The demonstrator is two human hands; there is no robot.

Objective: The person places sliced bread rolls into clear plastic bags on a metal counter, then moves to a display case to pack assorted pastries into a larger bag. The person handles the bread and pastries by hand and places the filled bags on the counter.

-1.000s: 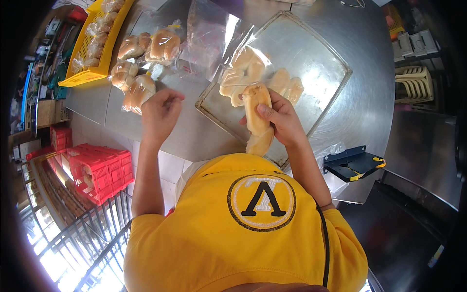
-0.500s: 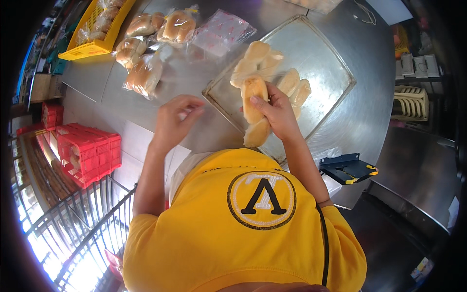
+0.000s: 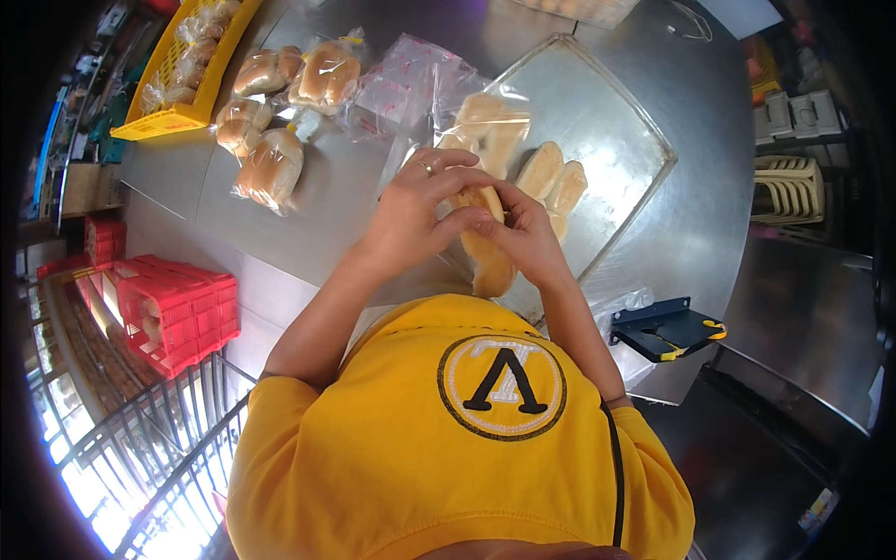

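Note:
Both hands meet over a long golden bread roll (image 3: 481, 201) above the tray's near left part. My left hand (image 3: 403, 210), a ring on one finger, has its fingers curled over the roll's left side. My right hand (image 3: 530, 231) grips its right side, thumb in front. Just below them another bread roll (image 3: 492, 269) shows; whether it is held or lies loose, I cannot tell. Beyond the hands, pale long rolls (image 3: 504, 140) lie under clear plastic on the metal tray (image 3: 644, 191). More rolls (image 3: 541, 171) rest to their right.
Bagged buns (image 3: 271, 168) sit on the steel table (image 3: 173, 163) at the left, beside a yellow crate (image 3: 168, 121) of more bagged bread. Printed plastic bags (image 3: 411, 79) lie behind the tray. A dark bracket (image 3: 663, 327) stands at the right edge; a red crate (image 3: 177, 313) is lower left.
My left hand has moved right and forward, from apart to the roll in my right hand. The clear plastic near the tray's left side now stands up more behind the hands.

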